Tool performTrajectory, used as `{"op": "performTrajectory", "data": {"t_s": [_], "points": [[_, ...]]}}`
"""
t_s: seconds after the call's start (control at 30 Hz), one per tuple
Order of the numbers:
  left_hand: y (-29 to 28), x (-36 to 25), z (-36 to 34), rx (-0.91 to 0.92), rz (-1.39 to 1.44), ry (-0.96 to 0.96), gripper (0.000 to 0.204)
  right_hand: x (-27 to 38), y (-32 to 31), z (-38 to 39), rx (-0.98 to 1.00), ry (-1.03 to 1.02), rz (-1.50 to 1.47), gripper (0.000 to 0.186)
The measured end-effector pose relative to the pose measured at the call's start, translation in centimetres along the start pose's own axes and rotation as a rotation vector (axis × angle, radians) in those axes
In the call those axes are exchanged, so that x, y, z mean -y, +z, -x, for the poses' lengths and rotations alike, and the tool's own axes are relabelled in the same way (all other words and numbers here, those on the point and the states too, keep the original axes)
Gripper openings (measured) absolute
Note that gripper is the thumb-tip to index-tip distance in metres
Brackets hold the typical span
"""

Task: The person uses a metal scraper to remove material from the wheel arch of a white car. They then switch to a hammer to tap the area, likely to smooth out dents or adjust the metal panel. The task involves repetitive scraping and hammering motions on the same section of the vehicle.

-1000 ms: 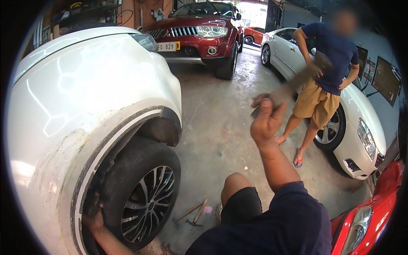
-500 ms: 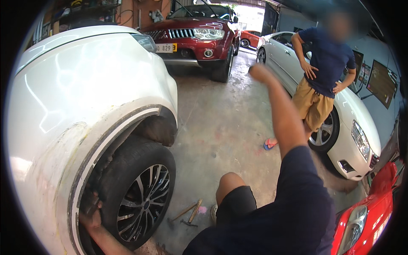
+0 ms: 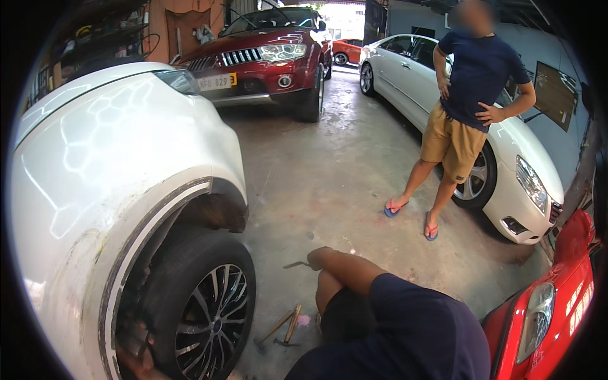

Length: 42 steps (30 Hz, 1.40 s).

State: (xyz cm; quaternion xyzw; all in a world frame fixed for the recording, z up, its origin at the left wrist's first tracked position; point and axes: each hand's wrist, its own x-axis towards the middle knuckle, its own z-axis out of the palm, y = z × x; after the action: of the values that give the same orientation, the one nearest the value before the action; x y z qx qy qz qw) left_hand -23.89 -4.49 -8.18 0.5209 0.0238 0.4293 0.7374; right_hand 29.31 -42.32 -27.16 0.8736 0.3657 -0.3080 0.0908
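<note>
The left grip (image 3: 136,354) is seen only as a sliver at the lower left edge, reaching into the wheel arch behind the black tyre with its dark spoked alloy rim (image 3: 206,316) on the white car (image 3: 107,183); whether its fingers are spread or closed cannot be told. The right grip is hidden: only the bent elbow (image 3: 320,258) in a dark blue sleeve shows. Two wooden-handled hammers (image 3: 284,328) lie on the concrete floor (image 3: 329,171), just beside the tyre. A standing person in tan shorts (image 3: 453,136) is near a white saloon car (image 3: 506,158).
</note>
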Motion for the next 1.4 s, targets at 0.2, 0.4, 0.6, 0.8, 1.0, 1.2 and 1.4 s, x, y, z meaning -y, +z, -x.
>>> {"op": "performTrajectory", "data": {"t_s": [0.2, 0.4, 0.6, 0.8, 1.0, 1.2, 1.4], "points": [[-0.9, 1.8, 0.0, 0.135, -0.261, 0.354, 0.051, -0.8, 0.4, -2.0, 0.059, -0.045, -0.046, 0.034], [-2.8, 0.8, -0.6, -0.004, -0.033, -0.097, 0.053, -3.2, 3.1, -6.9, 0.247, -0.034, -0.011, 0.039], [-2.9, 0.8, -0.2, -0.092, 0.081, -0.09, 0.054, -3.2, 2.6, -5.7, 0.222, -0.092, 0.009, 0.04], [-0.1, 0.2, -0.4, 0.251, 0.106, 0.021, 0.064, -3.3, 3.5, -7.6, 0.259, -0.117, 0.013, 0.038], [1.5, -0.1, 0.5, 0.181, 0.07, -0.087, 0.064, -5.0, 4.8, -10.8, 0.262, -0.039, -0.005, 0.041], [-3.8, 1.2, -1.4, -0.21, 0.113, -0.148, 0.052, -5.2, 4.4, -9.0, 0.248, -0.006, -0.033, 0.042], [-5.0, 0.7, 0.1, -0.145, 0.303, -0.059, 0.053, -4.0, 2.9, -7.0, 0.267, 0.041, -0.025, 0.042]]}}
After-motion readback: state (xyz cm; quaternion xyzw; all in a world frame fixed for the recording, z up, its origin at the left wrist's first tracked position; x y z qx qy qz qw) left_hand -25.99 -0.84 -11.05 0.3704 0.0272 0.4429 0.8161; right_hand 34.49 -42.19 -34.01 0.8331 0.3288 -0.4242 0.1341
